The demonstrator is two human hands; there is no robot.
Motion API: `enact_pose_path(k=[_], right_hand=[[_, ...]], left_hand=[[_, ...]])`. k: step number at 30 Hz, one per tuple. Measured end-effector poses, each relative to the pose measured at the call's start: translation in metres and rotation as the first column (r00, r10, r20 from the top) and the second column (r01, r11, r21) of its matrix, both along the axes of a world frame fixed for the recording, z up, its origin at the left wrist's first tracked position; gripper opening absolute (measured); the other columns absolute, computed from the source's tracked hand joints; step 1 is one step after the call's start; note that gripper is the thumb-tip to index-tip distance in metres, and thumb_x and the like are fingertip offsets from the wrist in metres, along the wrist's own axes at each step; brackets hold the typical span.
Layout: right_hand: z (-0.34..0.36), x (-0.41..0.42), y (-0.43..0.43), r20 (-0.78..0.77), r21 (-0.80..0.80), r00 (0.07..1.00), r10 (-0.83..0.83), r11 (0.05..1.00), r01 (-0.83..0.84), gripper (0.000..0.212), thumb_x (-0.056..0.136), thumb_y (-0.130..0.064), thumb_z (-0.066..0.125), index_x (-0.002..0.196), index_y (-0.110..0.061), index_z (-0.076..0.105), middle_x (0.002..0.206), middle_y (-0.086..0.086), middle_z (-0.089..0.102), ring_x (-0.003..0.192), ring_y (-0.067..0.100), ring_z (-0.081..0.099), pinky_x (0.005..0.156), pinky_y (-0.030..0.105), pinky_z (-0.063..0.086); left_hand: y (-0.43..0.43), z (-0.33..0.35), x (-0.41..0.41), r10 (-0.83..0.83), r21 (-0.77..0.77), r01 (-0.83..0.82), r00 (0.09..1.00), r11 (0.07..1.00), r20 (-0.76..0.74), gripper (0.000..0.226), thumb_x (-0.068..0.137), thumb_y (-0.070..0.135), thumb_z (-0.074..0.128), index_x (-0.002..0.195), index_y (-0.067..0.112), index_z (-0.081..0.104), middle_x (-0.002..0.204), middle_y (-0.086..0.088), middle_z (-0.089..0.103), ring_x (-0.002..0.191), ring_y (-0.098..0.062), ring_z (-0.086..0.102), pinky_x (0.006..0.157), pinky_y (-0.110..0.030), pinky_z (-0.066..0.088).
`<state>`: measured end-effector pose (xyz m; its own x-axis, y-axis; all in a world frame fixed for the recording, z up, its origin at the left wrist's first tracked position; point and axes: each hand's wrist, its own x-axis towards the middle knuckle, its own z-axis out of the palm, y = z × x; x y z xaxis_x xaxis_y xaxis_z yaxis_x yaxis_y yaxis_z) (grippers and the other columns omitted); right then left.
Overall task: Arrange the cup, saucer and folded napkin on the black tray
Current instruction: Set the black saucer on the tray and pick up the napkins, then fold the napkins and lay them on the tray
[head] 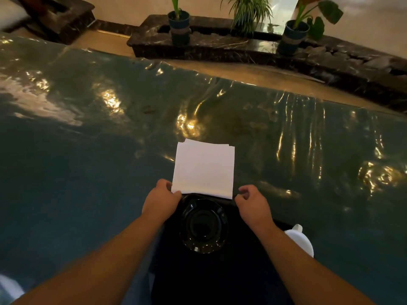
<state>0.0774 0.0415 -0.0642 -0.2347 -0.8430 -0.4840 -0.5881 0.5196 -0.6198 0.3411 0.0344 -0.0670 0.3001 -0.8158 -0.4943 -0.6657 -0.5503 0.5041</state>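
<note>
Glossy dark green table [88,150] with wrinkly plastic cover, potted plants [179,27] on a dark stone ledge behind. White folded paper napkin [203,168] flat on the table, near edge overlapping the black tray [220,278]. Left hand [161,200] pinching the napkin's near-left corner. Right hand [253,204] loosely curled beside the near-right corner, gripping nothing. Black round saucer [203,225] on the tray. White cup [300,238] just right of the tray, half-hidden by the forearm.

Glossy dark table [88,128] – potted plants [179,27] behind, warm light.
</note>
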Motion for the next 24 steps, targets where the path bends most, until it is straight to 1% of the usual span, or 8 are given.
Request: enact_pose_path(k=[2,4,6,9,15,17,21,24], right_hand=[[-0.004,-0.002,-0.015,0.104,0.109,0.988,-0.117,0.988,0.106,0.038,0.091,-0.028,0.065,0.127,-0.023,0.054,0.098,0.003,0.069,0.083,0.023,0.070,0.075,0.041,0.060],[-0.007,0.000,-0.024,0.230,0.215,0.951,-0.206,0.964,0.157,0.040,0.095,-0.025,0.066,0.131,-0.022,0.049,0.098,0.009,0.067,0.078,0.022,0.067,0.066,0.039,0.062],[-0.006,0.002,-0.029,0.300,0.255,0.930,-0.212,0.957,0.136,0.035,0.100,-0.022,0.064,0.131,-0.022,0.049,0.104,0.010,0.066,0.079,0.021,0.063,0.062,0.034,0.059],[-0.008,0.003,-0.035,0.333,0.259,0.928,-0.166,0.963,0.079,0.031,0.102,-0.025,0.062,0.132,-0.023,0.056,0.110,0.009,0.066,0.079,0.020,0.061,0.063,0.034,0.056],[-0.017,0.013,-0.038,0.252,0.243,0.965,-0.072,0.970,0.009,0.038,0.096,-0.019,0.066,0.130,-0.029,0.051,0.109,0.012,0.065,0.064,0.018,0.055,0.050,0.031,0.047],[-0.019,0.016,-0.036,0.232,0.228,0.972,-0.029,0.973,-0.026,0.038,0.093,-0.015,0.066,0.126,-0.030,0.053,0.105,0.013,0.066,0.062,0.019,0.056,0.050,0.031,0.046],[-0.017,0.020,-0.037,0.218,0.131,0.972,0.088,0.984,-0.119,0.031,0.086,-0.008,0.067,0.105,-0.032,0.067,0.106,0.011,0.074,0.073,0.020,0.065,0.063,0.037,0.058],[-0.011,0.016,-0.036,0.207,0.089,0.965,0.162,0.979,-0.184,0.038,0.088,0.000,0.062,0.118,-0.022,0.069,0.108,0.001,0.077,0.087,0.018,0.073,0.080,0.037,0.063]], left_hand=[[-0.010,-0.007,0.005,0.093,0.061,-0.087,0.991,0.994,-0.098,0.043,0.085,0.040,0.068,0.120,0.024,0.049,0.102,-0.004,0.067,0.084,-0.025,0.067,0.072,-0.041,0.056],[-0.017,-0.015,0.007,0.188,0.134,-0.160,0.955,0.978,-0.230,0.048,0.086,0.035,0.070,0.127,0.025,0.049,0.106,-0.010,0.068,0.072,-0.023,0.068,0.062,-0.037,0.058],[-0.021,-0.019,0.005,0.186,0.165,-0.139,0.931,0.976,-0.314,0.043,0.091,0.028,0.070,0.129,0.027,0.050,0.107,-0.013,0.069,0.065,-0.019,0.064,0.055,-0.032,0.052],[-0.026,-0.019,0.002,0.144,0.181,-0.083,0.923,0.980,-0.358,0.034,0.093,0.023,0.069,0.126,0.018,0.059,0.098,-0.010,0.069,0.068,-0.019,0.062,0.059,-0.032,0.051],[-0.024,-0.013,0.013,-0.065,0.127,0.077,0.994,0.989,-0.089,0.056,0.082,0.023,0.069,0.133,0.030,0.048,0.100,-0.007,0.066,0.082,-0.029,0.069,0.067,-0.037,0.058],[-0.024,-0.013,0.016,-0.097,0.124,0.107,0.992,0.987,-0.086,0.052,0.083,0.026,0.071,0.131,0.029,0.051,0.103,-0.007,0.066,0.085,-0.029,0.070,0.071,-0.039,0.060],[-0.029,-0.009,0.018,-0.170,0.099,0.177,0.983,0.979,-0.072,0.047,0.080,0.020,0.072,0.127,0.025,0.067,0.118,-0.005,0.068,0.095,-0.023,0.068,0.079,-0.032,0.055],[-0.029,-0.004,0.022,-0.247,0.060,0.246,0.969,0.967,0.003,0.049,0.080,0.010,0.065,0.126,0.024,0.070,0.121,-0.004,0.072,0.103,-0.024,0.067,0.089,-0.035,0.056]])
